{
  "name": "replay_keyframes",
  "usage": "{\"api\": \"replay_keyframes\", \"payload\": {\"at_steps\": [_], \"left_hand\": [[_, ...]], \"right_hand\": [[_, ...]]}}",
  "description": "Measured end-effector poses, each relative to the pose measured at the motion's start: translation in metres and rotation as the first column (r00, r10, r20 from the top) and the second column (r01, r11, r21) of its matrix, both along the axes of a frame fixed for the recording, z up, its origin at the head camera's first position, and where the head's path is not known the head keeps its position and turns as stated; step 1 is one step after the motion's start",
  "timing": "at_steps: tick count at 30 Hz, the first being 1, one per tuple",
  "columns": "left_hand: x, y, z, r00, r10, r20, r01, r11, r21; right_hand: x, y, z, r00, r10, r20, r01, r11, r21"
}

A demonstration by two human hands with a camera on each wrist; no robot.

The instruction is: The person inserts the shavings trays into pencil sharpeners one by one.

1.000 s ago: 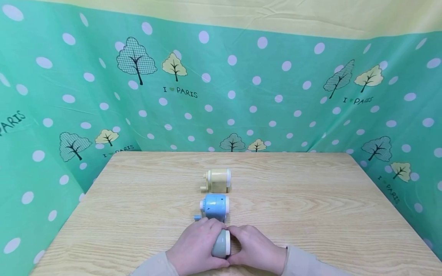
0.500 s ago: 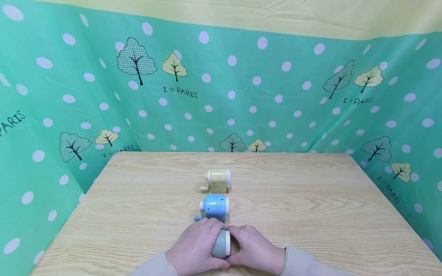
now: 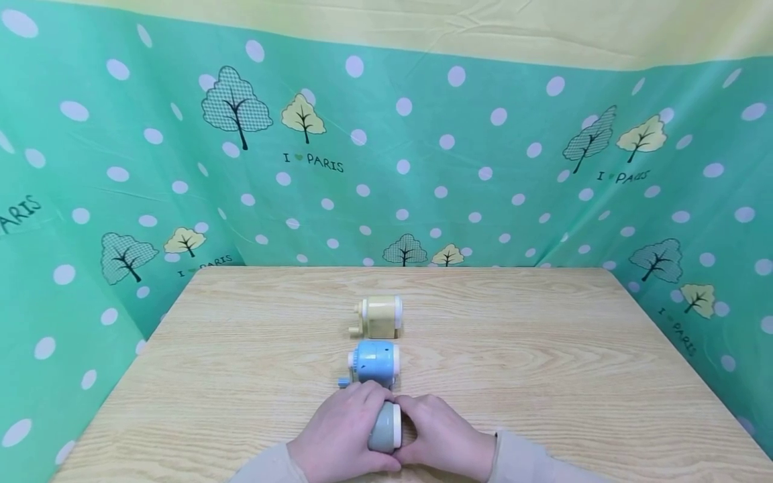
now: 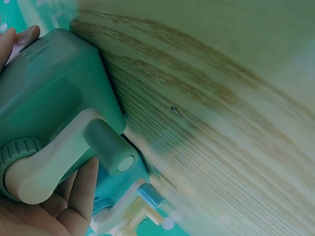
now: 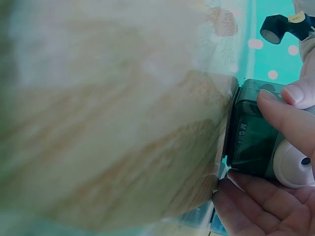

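A grey-green hand-crank pencil sharpener (image 3: 383, 429) stands at the near side of the table between both hands. My left hand (image 3: 341, 433) grips its body from the left, fingers over the far side and thumb on the near side. Its pale crank (image 4: 61, 155) and dark green knob (image 4: 110, 147) show in the left wrist view, beside the palm. My right hand (image 3: 443, 433) holds the sharpener's front end, thumb on one side and fingers on the other. In the right wrist view, the dark translucent shavings drawer (image 5: 253, 140) lies between this thumb and fingers, below the white round front.
Just beyond the hands stands a blue crank sharpener (image 3: 376, 362). A cream-yellow one (image 3: 382, 316) is farther back in the same row. All rest on a wood-grain table (image 3: 531, 362), enclosed by a green dotted cloth (image 3: 447, 161).
Both hands keep their hold on the grey-green sharpener with hardly any movement. The whole head view has shifted very slightly.
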State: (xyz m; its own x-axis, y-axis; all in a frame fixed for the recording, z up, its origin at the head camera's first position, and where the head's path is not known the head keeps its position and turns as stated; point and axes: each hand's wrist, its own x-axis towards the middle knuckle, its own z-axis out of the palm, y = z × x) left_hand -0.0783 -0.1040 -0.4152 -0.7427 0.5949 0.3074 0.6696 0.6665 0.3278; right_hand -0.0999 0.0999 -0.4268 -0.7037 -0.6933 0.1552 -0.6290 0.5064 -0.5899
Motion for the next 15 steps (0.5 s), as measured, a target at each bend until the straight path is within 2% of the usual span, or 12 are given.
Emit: {"api": "replay_keyframes", "payload": {"at_steps": [6, 11, 15], "left_hand": [[-0.0005, -0.0003, 0.0011, 1.000, -0.005, 0.009, 0.004, 1.000, 0.022], [0.0008, 0.0001, 0.0024, 0.997, 0.005, 0.079, -0.011, 0.998, 0.068], [0.0024, -0.0009, 0.0004, 0.999, 0.021, 0.048, -0.026, 0.993, 0.119]], "right_hand": [[-0.0001, 0.0001, 0.0009, 1.000, -0.009, 0.012, 0.009, 1.000, 0.007], [0.0011, 0.0005, 0.0007, 1.000, -0.024, -0.004, 0.024, 0.999, 0.027], [0.0016, 0.0005, 0.0007, 0.999, -0.025, -0.032, 0.027, 0.999, 0.043]]}}
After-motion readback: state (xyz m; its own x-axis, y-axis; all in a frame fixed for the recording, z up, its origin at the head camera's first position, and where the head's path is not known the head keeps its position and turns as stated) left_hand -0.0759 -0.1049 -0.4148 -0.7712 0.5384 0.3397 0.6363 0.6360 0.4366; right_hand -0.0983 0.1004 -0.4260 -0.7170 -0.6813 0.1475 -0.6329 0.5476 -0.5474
